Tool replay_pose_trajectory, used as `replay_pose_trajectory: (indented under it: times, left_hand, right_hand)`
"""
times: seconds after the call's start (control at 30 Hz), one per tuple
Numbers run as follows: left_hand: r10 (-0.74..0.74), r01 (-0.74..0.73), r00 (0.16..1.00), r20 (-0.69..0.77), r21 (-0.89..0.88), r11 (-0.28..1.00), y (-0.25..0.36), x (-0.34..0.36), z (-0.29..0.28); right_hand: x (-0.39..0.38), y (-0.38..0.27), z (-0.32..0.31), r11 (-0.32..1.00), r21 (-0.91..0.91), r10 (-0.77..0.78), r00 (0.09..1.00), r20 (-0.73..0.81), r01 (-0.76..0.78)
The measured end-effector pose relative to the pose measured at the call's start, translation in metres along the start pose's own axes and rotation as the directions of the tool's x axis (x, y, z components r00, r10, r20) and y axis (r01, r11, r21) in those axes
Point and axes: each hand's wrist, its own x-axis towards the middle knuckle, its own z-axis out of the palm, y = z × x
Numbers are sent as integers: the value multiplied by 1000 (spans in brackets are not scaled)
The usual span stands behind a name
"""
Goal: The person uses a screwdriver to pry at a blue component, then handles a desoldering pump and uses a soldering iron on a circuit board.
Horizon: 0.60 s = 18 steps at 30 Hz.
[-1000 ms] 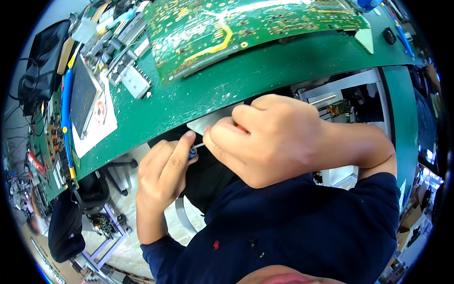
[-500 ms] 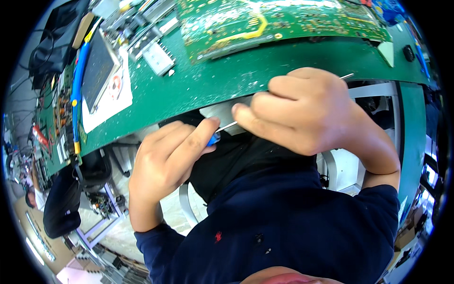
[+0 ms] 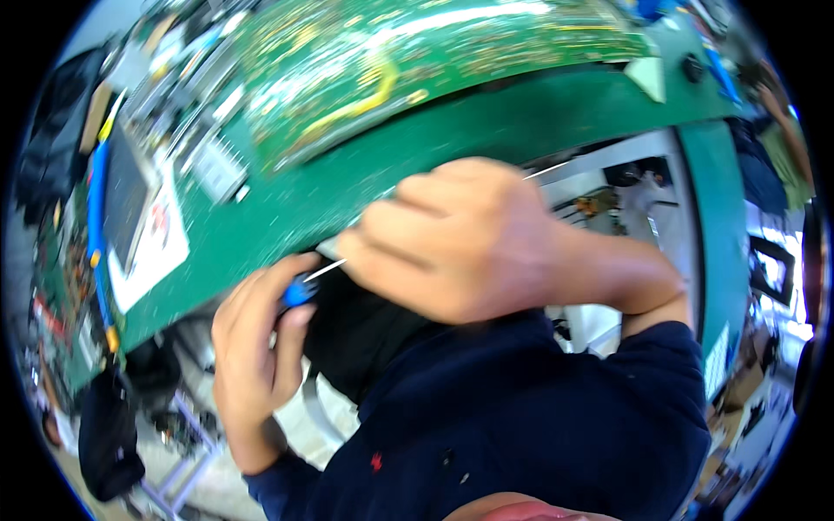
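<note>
Left fingers [image 3: 261,302] are pinching blue handle [image 3: 300,293]; right fingers [image 3: 391,227] are tightly wrapping slim shaft [image 3: 327,269]. Looking light, stiff; handle's likely gripping best.

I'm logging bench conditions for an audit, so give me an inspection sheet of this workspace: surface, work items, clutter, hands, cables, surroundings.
Surface: green workbench, carrying a large green circuit board.
Work items: blue knob-like piece with a thin metal shaft beside it.
Clutter: metal-cased module, dark flat panel by a white sheet, blue rod with yellow ends; other parts blurred.
Hands: left hand pinches the blue knob-like piece; right hand is closed around the shaft.
Cables: too blurred to tell.
Surroundings: another person at far right.
</note>
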Motion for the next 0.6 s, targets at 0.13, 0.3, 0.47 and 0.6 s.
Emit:
replay_pose_trajectory:
  times: [0.13, 0.3, 0.47, 0.6]
  left_hand:
    - [-134, 154, 978, -159, 120, 981, 22, 3, 22]
    - [24, 25, 981, -190, 249, 968, 15, 11, 33]
    - [55, -19, 985, -163, 216, 976, 13, 8, 29]
    - [153, -133, 984, -88, 203, 970, 7, 5, 25]
  right_hand:
    - [2, -9, 2, 992, 33, 120, 992, -46, -118]
    - [0, -13, -2, 992, -48, 119, 992, -43, -121]
    - [1, -9, 1, 998, -25, 52, 996, -72, -54]
    - [0, 3, -3, 998, 15, -63, 985, -161, 66]
